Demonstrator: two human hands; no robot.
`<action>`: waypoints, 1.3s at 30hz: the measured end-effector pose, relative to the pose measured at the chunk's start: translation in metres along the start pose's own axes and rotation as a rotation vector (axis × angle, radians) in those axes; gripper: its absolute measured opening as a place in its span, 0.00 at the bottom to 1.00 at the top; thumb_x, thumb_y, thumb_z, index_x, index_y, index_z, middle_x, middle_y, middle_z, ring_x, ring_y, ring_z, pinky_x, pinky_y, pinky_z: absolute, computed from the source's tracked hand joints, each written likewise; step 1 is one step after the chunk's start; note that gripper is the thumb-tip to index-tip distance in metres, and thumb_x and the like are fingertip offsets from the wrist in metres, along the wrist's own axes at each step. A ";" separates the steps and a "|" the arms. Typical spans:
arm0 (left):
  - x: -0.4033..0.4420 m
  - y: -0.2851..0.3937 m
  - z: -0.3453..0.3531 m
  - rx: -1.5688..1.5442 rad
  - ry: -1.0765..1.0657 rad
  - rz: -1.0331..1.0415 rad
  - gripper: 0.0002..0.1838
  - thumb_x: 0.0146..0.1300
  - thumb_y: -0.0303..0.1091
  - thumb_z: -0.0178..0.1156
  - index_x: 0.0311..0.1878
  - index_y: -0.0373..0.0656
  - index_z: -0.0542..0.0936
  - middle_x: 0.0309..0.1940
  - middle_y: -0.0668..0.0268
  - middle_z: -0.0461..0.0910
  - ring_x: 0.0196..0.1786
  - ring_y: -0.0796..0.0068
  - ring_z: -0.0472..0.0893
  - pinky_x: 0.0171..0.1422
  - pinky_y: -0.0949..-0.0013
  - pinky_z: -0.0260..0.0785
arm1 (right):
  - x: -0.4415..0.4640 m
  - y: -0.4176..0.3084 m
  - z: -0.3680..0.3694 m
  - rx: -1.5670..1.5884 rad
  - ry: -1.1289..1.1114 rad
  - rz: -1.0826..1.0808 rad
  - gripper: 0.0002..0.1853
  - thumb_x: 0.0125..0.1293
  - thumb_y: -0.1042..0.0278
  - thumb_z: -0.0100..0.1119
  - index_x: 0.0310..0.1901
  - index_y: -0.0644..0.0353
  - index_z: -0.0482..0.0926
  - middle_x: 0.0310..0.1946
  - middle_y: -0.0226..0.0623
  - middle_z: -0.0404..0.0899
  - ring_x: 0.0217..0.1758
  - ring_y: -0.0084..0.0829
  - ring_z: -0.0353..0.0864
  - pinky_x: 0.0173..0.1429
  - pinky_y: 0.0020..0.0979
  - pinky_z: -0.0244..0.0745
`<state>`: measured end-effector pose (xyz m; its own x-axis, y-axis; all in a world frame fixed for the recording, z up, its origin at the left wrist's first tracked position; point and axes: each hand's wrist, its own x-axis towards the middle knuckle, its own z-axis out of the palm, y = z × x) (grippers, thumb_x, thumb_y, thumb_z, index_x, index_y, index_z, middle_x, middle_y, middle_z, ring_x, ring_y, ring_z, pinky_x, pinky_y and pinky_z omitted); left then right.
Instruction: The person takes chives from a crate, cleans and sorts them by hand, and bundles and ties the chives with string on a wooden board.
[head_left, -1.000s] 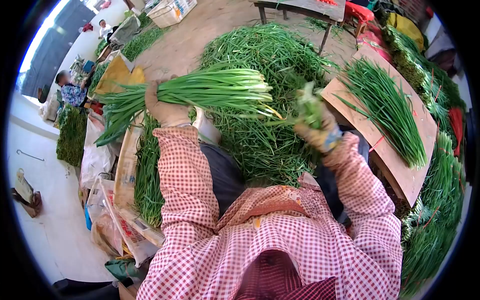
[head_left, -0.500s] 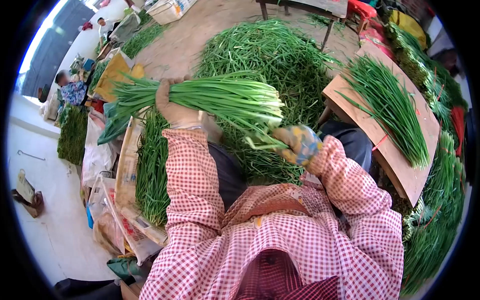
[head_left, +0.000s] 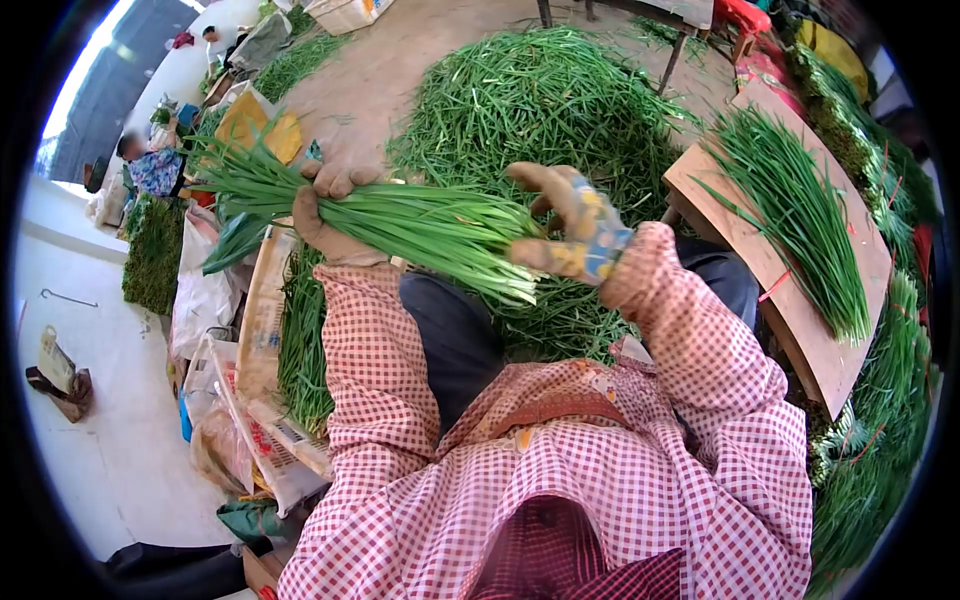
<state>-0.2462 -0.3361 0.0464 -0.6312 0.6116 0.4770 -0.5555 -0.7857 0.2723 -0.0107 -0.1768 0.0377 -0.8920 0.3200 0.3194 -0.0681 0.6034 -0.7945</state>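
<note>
A thick bunch of garlic chives [head_left: 440, 220] lies across my lap in the air, leafy tips to the left and pale stem ends to the right. Wrapped round its leafy half is my left hand [head_left: 335, 215], in a tan glove. My right hand [head_left: 575, 225], in a tan glove with a blue and yellow back, is beside the stem ends. Its fingers and thumb are spread apart with nothing held between them; whether the thumb touches the stems, I cannot tell.
A large heap of loose chives [head_left: 540, 110] covers the floor ahead. To the right, another bunch [head_left: 790, 210] rests on a wooden board [head_left: 720, 220]. Tied bundles [head_left: 870, 470] line the far right. A crate [head_left: 258, 340] stands left. Other people [head_left: 155, 170] sit at the back left.
My right hand has let go of a few loose stalks and opened, moving up slightly. The bunch has tilted, its stem ends lower and closer to me.
</note>
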 end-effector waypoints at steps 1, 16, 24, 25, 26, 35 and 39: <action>-0.001 -0.005 0.002 -0.029 -0.010 0.005 0.16 0.61 0.32 0.59 0.52 0.45 0.72 0.29 0.76 0.71 0.36 0.79 0.74 0.55 0.63 0.66 | 0.004 -0.003 0.005 -0.013 -0.029 0.060 0.45 0.54 0.29 0.60 0.63 0.60 0.67 0.53 0.48 0.69 0.54 0.42 0.75 0.52 0.39 0.76; -0.005 0.003 -0.003 0.048 -0.386 -0.044 0.14 0.59 0.28 0.55 0.49 0.47 0.70 0.30 0.76 0.64 0.38 0.79 0.67 0.61 0.66 0.59 | -0.032 0.064 0.012 -0.413 -0.208 0.540 0.10 0.67 0.60 0.55 0.40 0.59 0.76 0.29 0.45 0.79 0.34 0.44 0.80 0.38 0.39 0.76; -0.015 -0.003 0.008 0.195 -0.130 -0.075 0.17 0.59 0.24 0.54 0.52 0.47 0.72 0.31 0.72 0.71 0.38 0.73 0.73 0.60 0.56 0.66 | -0.020 0.038 0.004 -0.018 0.011 -0.064 0.16 0.62 0.57 0.62 0.47 0.55 0.80 0.32 0.41 0.81 0.36 0.34 0.82 0.43 0.37 0.80; -0.014 -0.009 0.009 0.185 -0.134 -0.080 0.17 0.59 0.24 0.54 0.52 0.47 0.72 0.31 0.72 0.71 0.38 0.73 0.73 0.60 0.56 0.66 | -0.013 0.024 0.011 0.008 -0.001 -0.087 0.17 0.61 0.54 0.63 0.44 0.58 0.80 0.28 0.38 0.81 0.34 0.34 0.82 0.40 0.35 0.80; -0.016 -0.015 0.009 0.160 -0.150 -0.085 0.17 0.59 0.23 0.54 0.53 0.47 0.72 0.34 0.70 0.74 0.41 0.71 0.75 0.60 0.55 0.66 | -0.011 0.005 0.013 0.156 -0.069 0.121 0.18 0.60 0.53 0.64 0.42 0.61 0.80 0.28 0.38 0.81 0.34 0.33 0.82 0.38 0.33 0.78; -0.020 -0.031 0.004 0.151 -0.319 -0.170 0.20 0.58 0.20 0.53 0.55 0.46 0.72 0.42 0.63 0.81 0.48 0.64 0.79 0.64 0.52 0.65 | 0.001 0.020 0.031 0.004 -0.331 0.187 0.12 0.59 0.60 0.64 0.35 0.62 0.78 0.25 0.36 0.80 0.28 0.30 0.79 0.32 0.32 0.71; -0.021 -0.021 0.008 0.195 -0.251 -0.133 0.18 0.57 0.20 0.54 0.51 0.45 0.73 0.39 0.65 0.79 0.45 0.67 0.79 0.61 0.54 0.66 | 0.000 0.031 0.028 -0.377 -0.380 0.186 0.11 0.56 0.64 0.61 0.37 0.61 0.78 0.26 0.41 0.79 0.29 0.39 0.79 0.35 0.36 0.74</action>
<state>-0.2173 -0.3332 0.0378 -0.3942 0.6870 0.6104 -0.4951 -0.7183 0.4888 -0.0250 -0.1784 -0.0014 -0.9766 0.2027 -0.0715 0.2076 0.8037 -0.5577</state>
